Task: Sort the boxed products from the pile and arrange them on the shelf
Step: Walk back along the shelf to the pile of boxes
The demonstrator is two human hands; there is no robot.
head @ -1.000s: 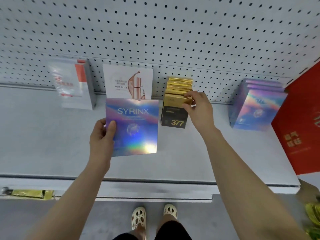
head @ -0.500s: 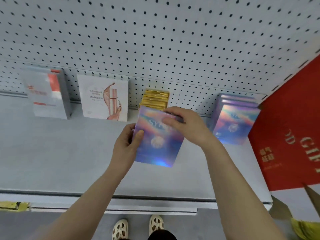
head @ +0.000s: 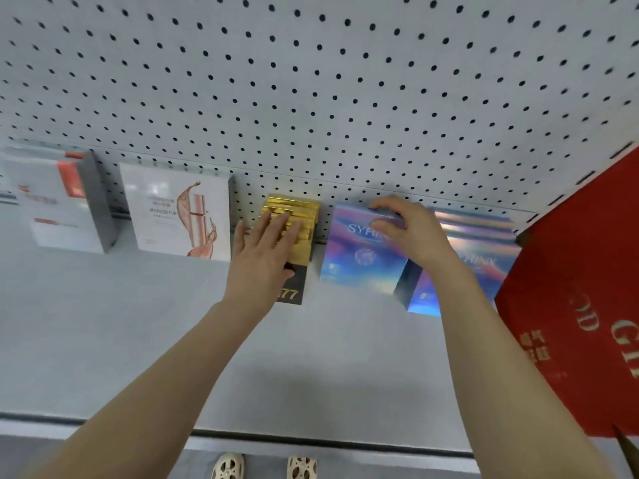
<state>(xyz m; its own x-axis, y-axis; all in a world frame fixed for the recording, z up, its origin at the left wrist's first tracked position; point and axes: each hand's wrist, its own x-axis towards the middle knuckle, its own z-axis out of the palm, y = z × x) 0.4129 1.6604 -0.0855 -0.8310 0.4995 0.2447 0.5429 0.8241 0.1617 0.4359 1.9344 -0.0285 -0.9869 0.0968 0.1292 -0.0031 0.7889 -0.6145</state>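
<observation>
A holographic SYRINX box (head: 359, 252) stands upright on the grey shelf (head: 138, 340), between the gold-and-black boxes (head: 297, 233) and the row of other SYRINX boxes (head: 473, 257). My right hand (head: 408, 226) grips its top edge, fingers curled over it. With straight fingers, my left hand (head: 262, 250) lies flat on the front of the gold-and-black boxes, covering part of the "377" print.
A white box with a pink bottle picture (head: 179, 216) and a grey-white box with red marks (head: 58, 202) stand at the left against the pegboard (head: 311, 81). A large red gift box (head: 584, 323) fills the right side. The shelf's front edge (head: 311, 440) runs across below.
The SYRINX box went from both hands to standing on the shelf right of the gold boxes. My left hand let go of it and moved onto the gold-and-black boxes.
</observation>
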